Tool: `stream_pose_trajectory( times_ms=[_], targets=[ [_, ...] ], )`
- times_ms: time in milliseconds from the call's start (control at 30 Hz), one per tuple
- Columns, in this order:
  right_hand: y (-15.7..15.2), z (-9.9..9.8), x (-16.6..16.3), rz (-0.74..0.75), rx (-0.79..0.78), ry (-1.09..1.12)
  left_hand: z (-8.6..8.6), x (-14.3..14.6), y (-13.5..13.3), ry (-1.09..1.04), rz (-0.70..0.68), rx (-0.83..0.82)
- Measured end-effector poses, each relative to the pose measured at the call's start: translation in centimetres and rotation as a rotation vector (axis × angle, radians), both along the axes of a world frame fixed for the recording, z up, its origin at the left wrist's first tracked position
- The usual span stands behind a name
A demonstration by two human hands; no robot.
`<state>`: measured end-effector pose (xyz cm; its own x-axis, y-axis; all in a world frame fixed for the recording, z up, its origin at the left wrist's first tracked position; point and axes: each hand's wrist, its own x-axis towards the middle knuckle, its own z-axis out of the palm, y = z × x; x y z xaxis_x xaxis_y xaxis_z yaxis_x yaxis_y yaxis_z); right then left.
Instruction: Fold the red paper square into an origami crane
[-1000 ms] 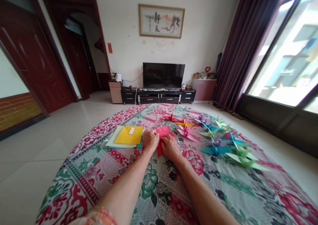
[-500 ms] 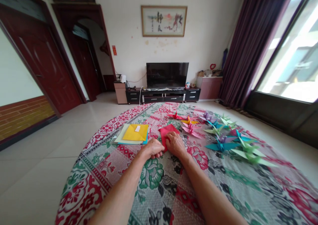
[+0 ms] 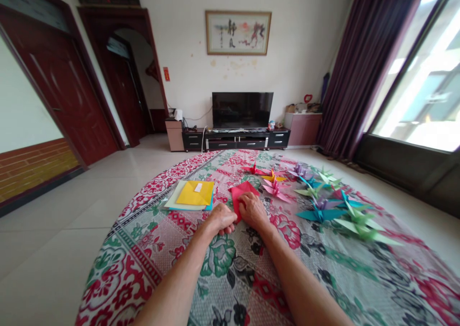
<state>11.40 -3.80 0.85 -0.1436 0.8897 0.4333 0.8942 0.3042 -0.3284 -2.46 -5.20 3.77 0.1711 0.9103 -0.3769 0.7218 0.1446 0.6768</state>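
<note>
A folded red paper (image 3: 241, 193) lies on the flowered cloth (image 3: 230, 268) in front of me. My right hand (image 3: 253, 210) presses down on its near edge with the fingers curled over it. My left hand (image 3: 222, 218) rests beside it at the paper's near left corner, fingers curled under, touching the paper. A stack of coloured sheets (image 3: 192, 194) with a yellow one on top lies to the left of my hands.
Several folded paper cranes (image 3: 319, 196) in red, yellow, pink, purple, teal and green stand on the cloth to the right. Tiled floor surrounds the cloth. A TV stand (image 3: 233, 139) with a television is at the far wall, dark doors left, curtained windows right.
My left hand has slid back toward me along the red paper's left edge to its near corner. My right hand stays pressed on the paper. The camera shifted slightly.
</note>
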Motion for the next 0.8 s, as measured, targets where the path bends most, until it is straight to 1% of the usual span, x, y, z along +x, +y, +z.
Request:
stream_pose_trajectory(
  times_ms=[233,500,700,800],
  targets=[
    [0.0,0.0,0.0,-0.001,0.006,0.008,0.5,0.2,-0.2,0.06,-0.011,0.016],
    [-0.1,0.3,0.0,-0.006,-0.014,-0.013,0.8,0.0,-0.3,0.035,-0.015,-0.026],
    [-0.2,0.4,-0.2,-0.023,-0.034,-0.021,1.2,0.2,-0.4,0.056,-0.027,-0.059],
    [-0.3,0.4,-0.3,-0.036,-0.034,-0.044,1.2,0.2,-0.4,0.068,-0.032,-0.064]
  ],
)
